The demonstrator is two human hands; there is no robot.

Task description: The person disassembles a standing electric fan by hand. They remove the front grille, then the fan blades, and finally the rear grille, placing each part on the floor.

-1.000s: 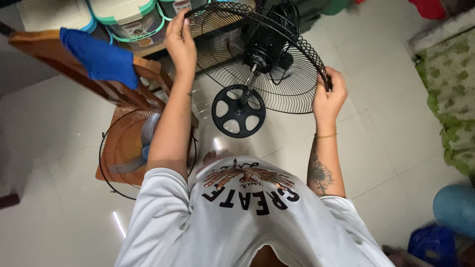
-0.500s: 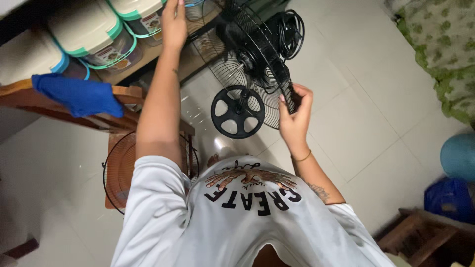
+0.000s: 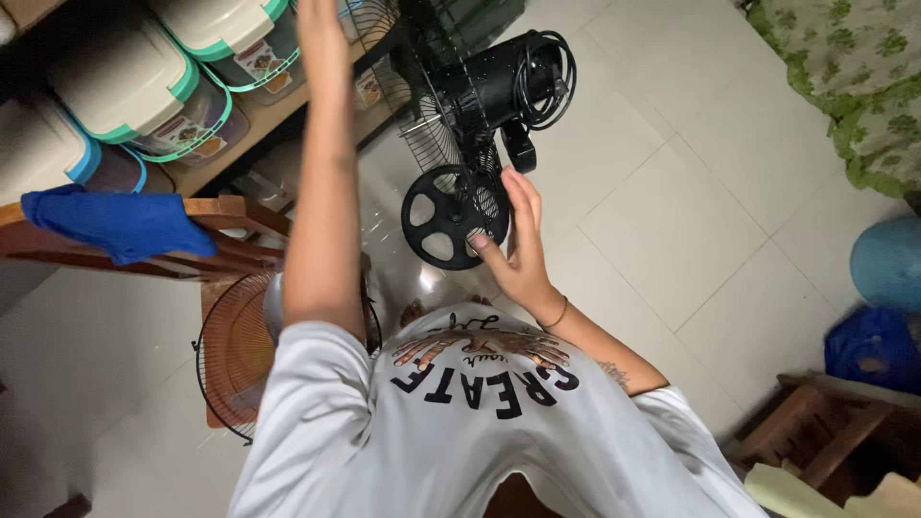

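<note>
A black floor fan stands in front of me, its wire fan guard (image 3: 451, 144) turned almost edge-on. The motor housing (image 3: 504, 82) with a coiled cord points right, and the round spoked base (image 3: 446, 219) sits below. My right hand (image 3: 516, 245) is at the guard's lower rim, thumb on the near side and straight fingers behind it. My left hand (image 3: 321, 34) reaches up beside the guard's top rim. Its fingers run off the top of the frame, so its grip is hidden.
Lidded plastic food boxes (image 3: 206, 43) fill a wooden shelf at top left. A wooden chair (image 3: 230, 235) with a blue cloth (image 3: 115, 221) stands left, and a second fan guard (image 3: 235, 350) lies beneath it. A floral mat (image 3: 854, 86), blue bags (image 3: 878, 350) and wooden furniture (image 3: 825, 432) are on the right.
The fan head swung from facing me to edge-on, motor now to the right. My right hand slid down the rim to its bottom edge. My left arm rose higher.
</note>
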